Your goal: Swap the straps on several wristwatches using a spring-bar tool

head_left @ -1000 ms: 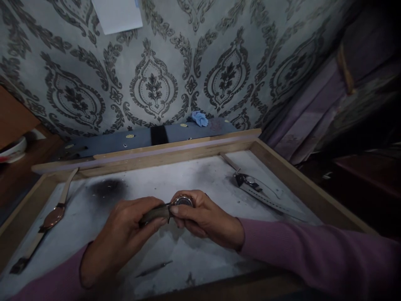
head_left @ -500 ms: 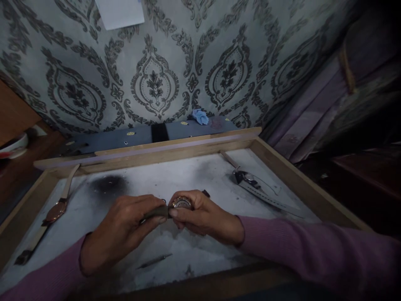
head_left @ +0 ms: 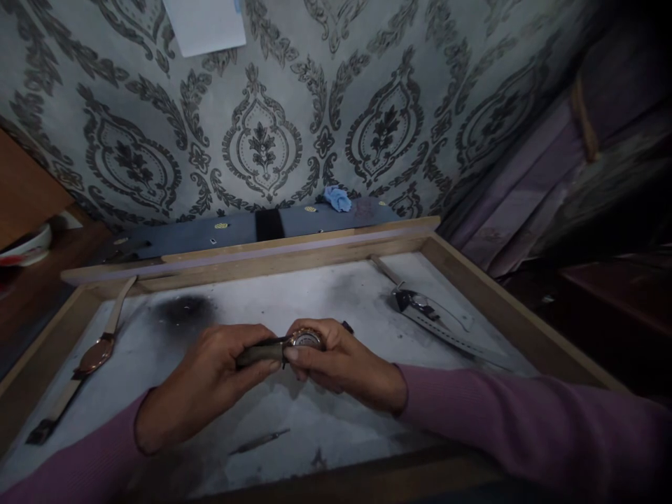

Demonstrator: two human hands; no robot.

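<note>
Between my hands, over the middle of the tray, is a wristwatch (head_left: 306,339) with a gold-toned case, its round metal face turned up. My right hand (head_left: 344,364) is closed around the case, thumb on its near left edge. My left hand (head_left: 215,378) pinches the dark watch strap (head_left: 261,353) between thumb and fingers, where the strap meets the case. Whether strap and case are joined there I cannot tell. Below the hands a slim pointed tool (head_left: 260,441) lies on the white tray surface.
A wooden rim (head_left: 504,311) borders the tray. At the left lies a watch with a rose-gold case (head_left: 96,355); at the right, another strapped watch (head_left: 420,302). Behind the rim are a blue crumpled cloth (head_left: 337,199) and a patterned wall (head_left: 262,140). A bowl (head_left: 31,246) stands far left.
My left fingers have shifted slightly on the strap, and more of the strap shows between them. My right hand keeps its hold on the case. The whole view has moved a little.
</note>
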